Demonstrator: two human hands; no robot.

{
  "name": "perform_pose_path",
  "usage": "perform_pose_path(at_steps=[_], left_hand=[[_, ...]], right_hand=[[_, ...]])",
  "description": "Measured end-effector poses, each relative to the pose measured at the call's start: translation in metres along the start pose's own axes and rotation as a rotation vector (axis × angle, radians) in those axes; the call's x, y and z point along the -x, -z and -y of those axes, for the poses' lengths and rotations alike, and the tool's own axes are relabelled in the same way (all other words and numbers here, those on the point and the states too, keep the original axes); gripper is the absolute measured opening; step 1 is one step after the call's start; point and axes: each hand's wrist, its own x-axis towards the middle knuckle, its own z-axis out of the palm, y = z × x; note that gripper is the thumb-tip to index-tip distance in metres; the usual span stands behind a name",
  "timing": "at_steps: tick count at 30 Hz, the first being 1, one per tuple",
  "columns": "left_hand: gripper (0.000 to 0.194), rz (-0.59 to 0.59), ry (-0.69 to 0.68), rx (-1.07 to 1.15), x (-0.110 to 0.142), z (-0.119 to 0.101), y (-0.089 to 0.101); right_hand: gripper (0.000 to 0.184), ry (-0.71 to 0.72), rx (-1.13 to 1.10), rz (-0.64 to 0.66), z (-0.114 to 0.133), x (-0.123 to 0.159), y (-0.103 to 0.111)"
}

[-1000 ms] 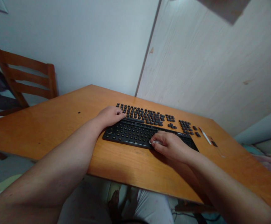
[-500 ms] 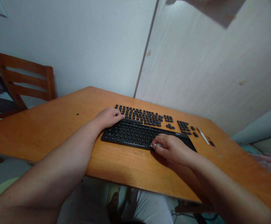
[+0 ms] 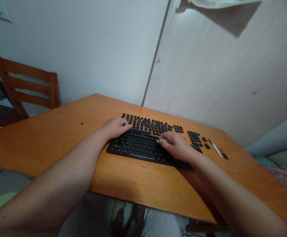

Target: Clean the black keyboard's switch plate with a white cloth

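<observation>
The keyboard base [image 3: 131, 146] lies on the surface [image 3: 133, 177], the left hand [image 3: 116, 127] half-curled at its far edge (grip unclear), the right hand [image 3: 175, 144] pinching a white wad [image 3: 163, 141]. A forward slip could scatter the keycaps [image 3: 147, 124] just behind.

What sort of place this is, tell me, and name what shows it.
Probably a room in a home: a wooden table stands by the wall, a slatted wooden chair is at the left, and soft crumpled fabric, perhaps bedding, lies at the right edge.
</observation>
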Motion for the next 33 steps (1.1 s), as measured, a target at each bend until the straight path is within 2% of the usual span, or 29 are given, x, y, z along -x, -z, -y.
perform_pose_path(at_steps=[8, 14, 33], left_hand=[[0.042, -0.001, 0.001, -0.026, -0.001, -0.001, 0.0], [0.044, 0.005, -0.009, -0.047, -0.002, 0.001, -0.002], [0.043, 0.011, -0.003, -0.052, -0.003, 0.002, -0.002]], right_hand=[[0.018, 0.068, 0.167, 0.067, 0.002, -0.008, -0.004], [0.017, 0.092, 0.127, 0.14, 0.002, -0.003, 0.001], [0.018, 0.079, 0.063, 0.15, 0.009, 0.02, 0.007]])
